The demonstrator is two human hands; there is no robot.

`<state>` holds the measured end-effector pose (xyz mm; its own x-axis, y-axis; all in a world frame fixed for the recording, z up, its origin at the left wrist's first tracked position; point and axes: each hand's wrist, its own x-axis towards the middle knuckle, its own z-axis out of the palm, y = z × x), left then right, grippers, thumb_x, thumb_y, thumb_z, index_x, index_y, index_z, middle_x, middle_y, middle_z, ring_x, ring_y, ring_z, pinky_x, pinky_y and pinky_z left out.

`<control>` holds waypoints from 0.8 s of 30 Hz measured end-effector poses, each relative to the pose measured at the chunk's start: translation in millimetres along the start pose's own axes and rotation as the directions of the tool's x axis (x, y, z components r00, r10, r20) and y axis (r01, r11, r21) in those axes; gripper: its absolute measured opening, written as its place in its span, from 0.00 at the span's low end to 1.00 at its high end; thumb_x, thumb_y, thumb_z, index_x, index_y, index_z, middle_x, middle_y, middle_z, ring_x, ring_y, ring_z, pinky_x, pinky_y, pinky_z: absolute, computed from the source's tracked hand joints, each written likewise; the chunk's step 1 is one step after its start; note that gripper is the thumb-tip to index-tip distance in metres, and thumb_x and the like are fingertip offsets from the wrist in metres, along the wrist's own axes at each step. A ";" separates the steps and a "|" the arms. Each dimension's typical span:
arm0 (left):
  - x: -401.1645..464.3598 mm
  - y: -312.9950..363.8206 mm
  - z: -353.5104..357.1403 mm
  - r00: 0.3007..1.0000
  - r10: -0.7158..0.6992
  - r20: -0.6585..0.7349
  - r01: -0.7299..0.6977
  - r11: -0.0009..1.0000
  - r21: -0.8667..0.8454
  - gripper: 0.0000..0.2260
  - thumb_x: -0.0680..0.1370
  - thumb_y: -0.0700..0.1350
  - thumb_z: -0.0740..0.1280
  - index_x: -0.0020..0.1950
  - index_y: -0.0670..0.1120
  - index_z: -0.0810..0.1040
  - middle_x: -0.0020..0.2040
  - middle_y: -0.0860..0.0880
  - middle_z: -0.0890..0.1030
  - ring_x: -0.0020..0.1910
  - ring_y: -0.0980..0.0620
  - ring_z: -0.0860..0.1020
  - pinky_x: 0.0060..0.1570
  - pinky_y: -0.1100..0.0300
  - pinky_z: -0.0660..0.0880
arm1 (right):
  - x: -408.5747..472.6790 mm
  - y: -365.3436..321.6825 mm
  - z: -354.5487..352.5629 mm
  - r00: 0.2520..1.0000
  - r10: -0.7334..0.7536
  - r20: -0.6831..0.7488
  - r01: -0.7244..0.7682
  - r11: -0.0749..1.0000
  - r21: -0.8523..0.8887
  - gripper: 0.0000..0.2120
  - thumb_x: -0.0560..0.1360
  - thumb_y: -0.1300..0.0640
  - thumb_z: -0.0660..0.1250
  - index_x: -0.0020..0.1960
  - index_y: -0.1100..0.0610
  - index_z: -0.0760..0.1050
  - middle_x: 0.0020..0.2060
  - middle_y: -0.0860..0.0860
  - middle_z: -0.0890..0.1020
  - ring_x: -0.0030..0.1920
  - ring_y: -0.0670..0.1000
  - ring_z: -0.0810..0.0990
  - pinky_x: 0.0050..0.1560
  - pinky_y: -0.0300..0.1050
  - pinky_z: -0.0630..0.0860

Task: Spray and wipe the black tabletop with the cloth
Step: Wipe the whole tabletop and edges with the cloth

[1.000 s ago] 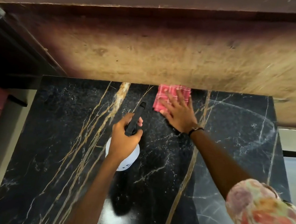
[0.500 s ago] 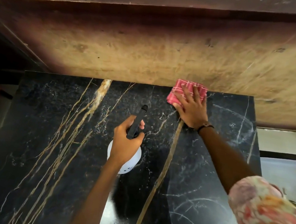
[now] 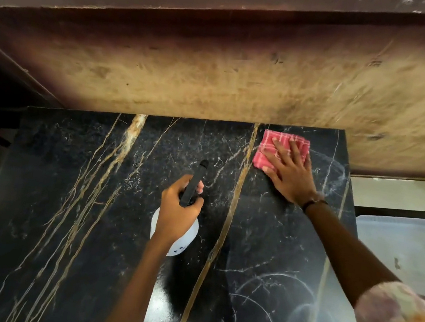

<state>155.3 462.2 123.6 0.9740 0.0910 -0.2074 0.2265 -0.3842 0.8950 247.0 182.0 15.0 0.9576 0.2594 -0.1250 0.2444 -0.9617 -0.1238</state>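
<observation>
The right hand [image 3: 289, 171], fingers splayed flat, has swept the pink checked cloth [image 3: 280, 149] rightward into the black marble tabletop's [image 3: 66, 195] far corner; left hand [image 3: 178, 210] stays clenched around the white spray bottle [image 3: 182, 240]. That back edge looks nearly wiped.

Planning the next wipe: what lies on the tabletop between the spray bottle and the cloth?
Only bare tabletop crossed by a gold vein, in the head view, between bottle and cloth.
</observation>
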 end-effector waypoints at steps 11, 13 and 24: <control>-35.1 2.9 17.9 1.000 -0.012 0.012 0.012 1.000 -0.021 0.09 0.71 0.30 0.66 0.44 0.43 0.76 0.38 0.48 0.78 0.38 0.55 0.77 0.43 0.67 0.73 | -99.5 -93.0 27.9 0.890 -0.448 0.087 0.452 0.892 -0.029 0.23 0.81 0.39 0.47 0.75 0.40 0.56 0.77 0.48 0.55 0.77 0.62 0.48 0.72 0.70 0.47; -40.3 3.0 18.4 1.000 -0.001 0.000 0.001 1.000 -0.020 0.09 0.70 0.29 0.65 0.43 0.42 0.76 0.40 0.45 0.78 0.40 0.51 0.77 0.43 0.65 0.73 | -120.3 -58.5 24.7 0.880 -0.469 0.076 0.473 0.880 -0.048 0.22 0.81 0.38 0.47 0.75 0.38 0.55 0.77 0.47 0.55 0.77 0.60 0.47 0.73 0.67 0.47; -83.8 -7.3 16.1 1.000 -0.006 -0.024 0.005 0.999 -0.035 0.09 0.71 0.28 0.65 0.44 0.41 0.76 0.40 0.45 0.77 0.39 0.53 0.75 0.42 0.69 0.71 | -82.4 -83.5 17.6 0.987 -0.155 0.045 0.156 0.988 -0.016 0.23 0.80 0.39 0.47 0.74 0.41 0.54 0.76 0.51 0.57 0.75 0.64 0.51 0.67 0.76 0.55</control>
<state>72.1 442.6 128.1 0.9723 0.1151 -0.2033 0.2313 -0.3515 0.9072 145.0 242.4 18.4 0.9004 0.4091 -0.1480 0.3931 -0.9108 -0.1260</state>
